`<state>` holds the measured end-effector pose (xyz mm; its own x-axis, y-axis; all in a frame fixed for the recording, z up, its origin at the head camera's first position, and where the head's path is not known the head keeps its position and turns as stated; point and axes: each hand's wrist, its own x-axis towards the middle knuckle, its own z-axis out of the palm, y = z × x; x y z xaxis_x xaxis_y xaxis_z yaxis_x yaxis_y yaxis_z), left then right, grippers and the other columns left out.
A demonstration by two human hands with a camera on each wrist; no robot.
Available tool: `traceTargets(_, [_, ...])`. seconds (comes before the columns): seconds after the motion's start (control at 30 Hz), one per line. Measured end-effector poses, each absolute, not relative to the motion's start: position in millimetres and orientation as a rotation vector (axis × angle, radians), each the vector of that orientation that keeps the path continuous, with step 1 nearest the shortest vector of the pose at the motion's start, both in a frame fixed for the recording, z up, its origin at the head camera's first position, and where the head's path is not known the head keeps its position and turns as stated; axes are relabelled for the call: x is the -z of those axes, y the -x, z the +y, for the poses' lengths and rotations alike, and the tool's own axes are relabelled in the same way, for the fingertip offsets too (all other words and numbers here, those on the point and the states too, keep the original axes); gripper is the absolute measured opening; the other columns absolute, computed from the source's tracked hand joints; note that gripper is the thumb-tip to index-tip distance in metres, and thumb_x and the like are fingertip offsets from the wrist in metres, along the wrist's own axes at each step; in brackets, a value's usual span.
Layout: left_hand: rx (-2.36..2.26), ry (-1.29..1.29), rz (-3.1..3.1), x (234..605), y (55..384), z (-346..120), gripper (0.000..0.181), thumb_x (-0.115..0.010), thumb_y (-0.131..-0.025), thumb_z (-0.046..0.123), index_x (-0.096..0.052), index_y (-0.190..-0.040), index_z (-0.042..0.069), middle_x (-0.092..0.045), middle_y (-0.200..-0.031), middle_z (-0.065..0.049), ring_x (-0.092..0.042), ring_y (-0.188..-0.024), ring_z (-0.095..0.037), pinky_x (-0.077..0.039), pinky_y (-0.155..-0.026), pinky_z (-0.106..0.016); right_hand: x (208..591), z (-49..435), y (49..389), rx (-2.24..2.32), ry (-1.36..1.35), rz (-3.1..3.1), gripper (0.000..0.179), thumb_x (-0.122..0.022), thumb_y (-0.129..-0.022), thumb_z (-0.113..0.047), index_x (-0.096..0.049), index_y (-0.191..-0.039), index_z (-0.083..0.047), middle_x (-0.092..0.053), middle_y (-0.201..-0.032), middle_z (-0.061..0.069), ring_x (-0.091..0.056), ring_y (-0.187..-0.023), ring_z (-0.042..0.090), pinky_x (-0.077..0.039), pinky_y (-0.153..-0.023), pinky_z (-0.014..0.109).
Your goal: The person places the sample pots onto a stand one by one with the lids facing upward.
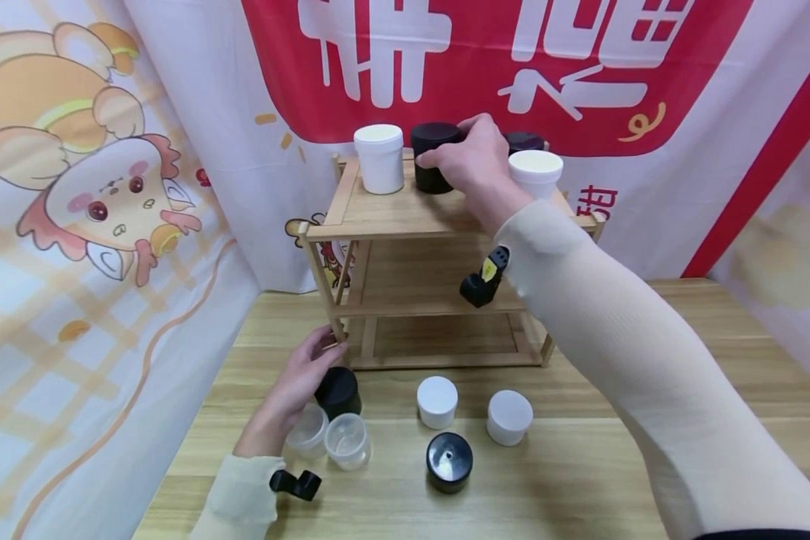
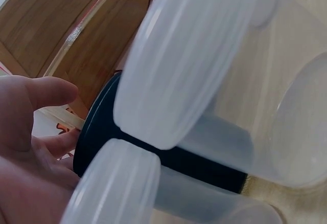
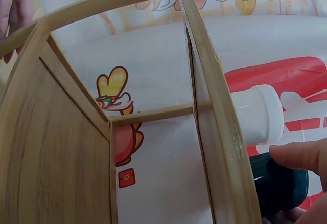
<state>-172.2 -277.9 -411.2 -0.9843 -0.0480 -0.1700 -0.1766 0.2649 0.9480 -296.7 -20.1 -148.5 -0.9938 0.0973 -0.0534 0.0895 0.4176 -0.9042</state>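
Note:
On the rack's top shelf, my right hand (image 1: 475,165) grips a black lidded jar (image 1: 433,176), with the thumb on its near side. The right wrist view shows the same black jar (image 3: 278,183) next to a white jar (image 3: 258,114). My left hand (image 1: 308,371) is low by the left front leg of the wooden rack (image 1: 405,229), its fingers relaxed and a gap between thumb and fingers. Just beside that hand a black jar (image 1: 338,394) stands on the table. Two clear plastic jars (image 1: 348,442) stand close to the left wrist.
Up on the top shelf are a white jar (image 1: 379,161) at left, another white jar (image 1: 536,171) at right and a dark lid (image 1: 523,142) behind it. White jars (image 1: 437,403) and a shiny black jar (image 1: 449,461) stand on the table before the rack. Printed cloth (image 1: 202,90) hangs behind.

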Motion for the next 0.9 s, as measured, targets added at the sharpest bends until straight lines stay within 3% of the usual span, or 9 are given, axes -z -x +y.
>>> traceTargets(0.43, [-1.844, 0.207, 2.404, 410.1, 171.7, -275.5, 0.064, -0.057, -0.112, 0.034, -0.034, -0.167, 0.012, -0.039, -0.170, -0.017, -0.035, -0.158, -0.040, -0.028, -0.135, -0.060, 152.3, -24.4, 281.4, -1.353, -0.034, -2.555, 0.091, -0.090, -0.087, -0.039, -0.035, -0.158, -0.025, -0.046, -0.162, -0.004, -0.045, -0.146, 0.014, -0.053, -0.116, 0.025])
traceTargets(0.9, [-1.848, 0.192, 2.384, 411.2, 173.0, -279.7, 0.063, -0.056, -0.113, 0.035, -0.033, -0.168, 0.013, -0.039, -0.169, -0.016, -0.036, -0.158, -0.038, -0.027, -0.135, -0.059, 141.0, 2.2, 244.9, -1.509, -0.319, -2.205, 0.075, -0.088, -0.090, -0.032, -0.047, -0.152, -0.020, -0.052, -0.159, -0.003, -0.049, -0.145, 0.010, -0.048, -0.117, 0.016])
